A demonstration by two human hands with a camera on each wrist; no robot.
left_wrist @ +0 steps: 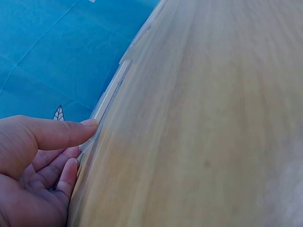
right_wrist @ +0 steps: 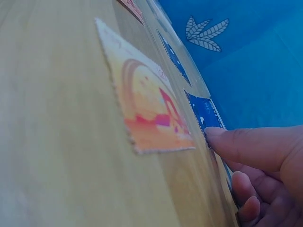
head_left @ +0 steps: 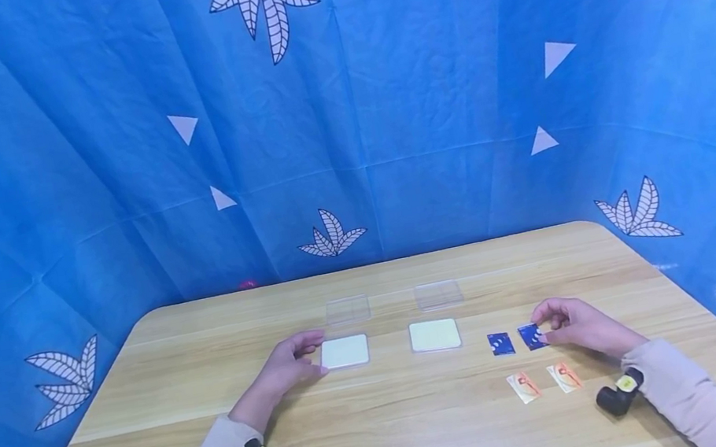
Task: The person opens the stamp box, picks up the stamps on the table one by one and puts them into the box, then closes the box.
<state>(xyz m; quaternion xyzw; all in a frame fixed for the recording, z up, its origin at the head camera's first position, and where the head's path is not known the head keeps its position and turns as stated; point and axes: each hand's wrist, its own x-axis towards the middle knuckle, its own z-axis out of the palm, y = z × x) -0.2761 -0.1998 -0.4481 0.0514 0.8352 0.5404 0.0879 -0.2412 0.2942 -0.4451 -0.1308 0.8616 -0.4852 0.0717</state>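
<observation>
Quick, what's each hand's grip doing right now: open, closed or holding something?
Left grip: touching the edge of the left white case; can't tell whether it's closed.
Right grip: closed, pinching the right blue stamp.

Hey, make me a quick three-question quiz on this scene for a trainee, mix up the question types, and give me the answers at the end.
1. Count: how many stamps are in view?
2. True or false: the left hand is holding an orange stamp.
3. Short answer: which thing is the right hand touching?

Key
1. Four: two blue stamps and two orange stamps.
2. False; it is at the left edge of the left white rectangle with a clear rim.
3. The blue stamp farther to the right.
</observation>
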